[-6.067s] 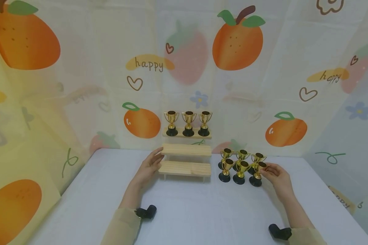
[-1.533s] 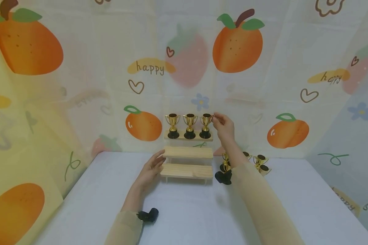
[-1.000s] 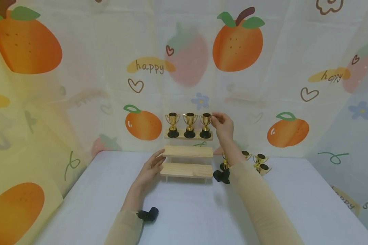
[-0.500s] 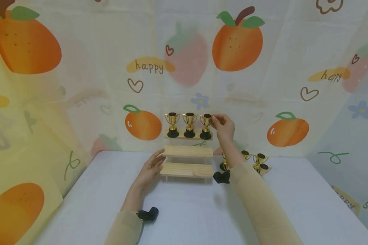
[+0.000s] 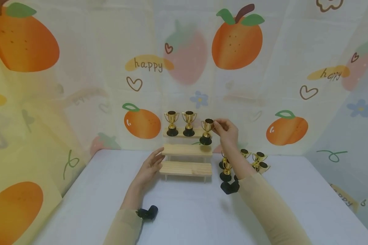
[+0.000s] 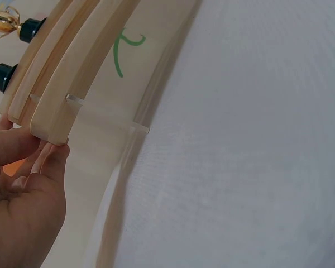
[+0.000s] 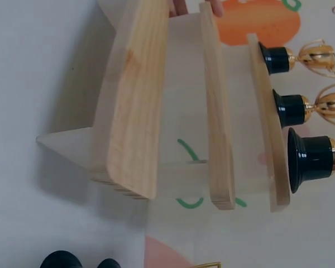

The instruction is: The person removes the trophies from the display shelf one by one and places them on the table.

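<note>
My right hand (image 5: 228, 132) pinches a small gold trophy cup (image 5: 207, 126) by its right handle. In the head view this cup, upright on a black base, overlaps the gap between the top and middle boards, slightly right of two others. Those two cups (image 5: 171, 119) stand on the top board of a three-tier wooden display shelf (image 5: 185, 169). Its middle and lower boards are bare. At the shelf's left end, my left hand (image 5: 148, 168) grips the board ends; in the left wrist view the thumb (image 6: 14, 146) presses against the wood.
Several more gold cups (image 5: 259, 157) stand on the white tablecloth (image 5: 184, 211) right of the shelf, partly hidden behind my right forearm. A fruit-printed cloth (image 5: 239, 88) hangs close behind the shelf. Clear supports (image 6: 137, 127) hold the boards up.
Earlier my right hand was at the cups on the table, then at the top board's right cup. That cup has now come forward and down off its spot; the left hand stays put.
</note>
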A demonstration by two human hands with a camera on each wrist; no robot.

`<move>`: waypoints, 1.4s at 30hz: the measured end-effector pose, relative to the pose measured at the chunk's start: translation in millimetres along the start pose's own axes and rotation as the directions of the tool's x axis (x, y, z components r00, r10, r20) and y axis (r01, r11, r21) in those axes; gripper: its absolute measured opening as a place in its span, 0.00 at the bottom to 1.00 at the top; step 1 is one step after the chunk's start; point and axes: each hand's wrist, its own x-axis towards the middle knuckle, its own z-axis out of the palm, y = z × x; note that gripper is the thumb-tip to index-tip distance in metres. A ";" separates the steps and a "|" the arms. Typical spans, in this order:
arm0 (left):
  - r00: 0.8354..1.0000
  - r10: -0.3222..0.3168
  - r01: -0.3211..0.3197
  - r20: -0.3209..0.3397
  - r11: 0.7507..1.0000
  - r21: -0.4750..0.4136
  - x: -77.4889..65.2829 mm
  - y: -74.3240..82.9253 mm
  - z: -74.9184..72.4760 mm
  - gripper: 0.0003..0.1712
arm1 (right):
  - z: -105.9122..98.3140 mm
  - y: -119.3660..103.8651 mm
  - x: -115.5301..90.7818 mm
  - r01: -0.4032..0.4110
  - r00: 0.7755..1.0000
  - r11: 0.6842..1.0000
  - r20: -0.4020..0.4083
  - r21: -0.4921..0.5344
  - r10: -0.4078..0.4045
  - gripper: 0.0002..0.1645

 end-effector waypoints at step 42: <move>1.000 -0.012 0.013 -0.021 1.000 0.014 0.5 -1.2 0.9 0.37 | -90.2 35.2 -101.8 -0.102 0.993 0.975 -0.076 -0.196 0.088 0.10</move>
